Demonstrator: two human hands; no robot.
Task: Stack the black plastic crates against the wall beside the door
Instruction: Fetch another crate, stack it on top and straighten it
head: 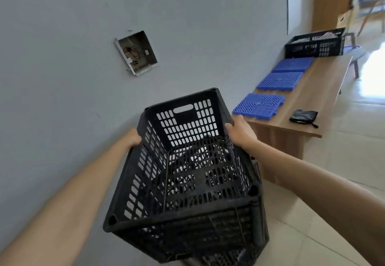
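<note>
A black perforated plastic crate (187,161) fills the middle of the head view, its open top facing me, close to the grey wall (62,78). My left hand (132,138) grips its left rim and my right hand (241,131) grips its right rim. Below it, more black crate walls (218,234) show, so it sits on or just above another crate; I cannot tell if they touch. A second black crate (314,46) with pale contents stands on the far end of a wooden bench.
A long wooden bench (308,99) runs along the wall at the right, carrying three blue grid tiles (259,104) and a small black pouch (304,116). An open electrical box (136,52) is set in the wall. Pale tiled floor (343,172) lies to the right.
</note>
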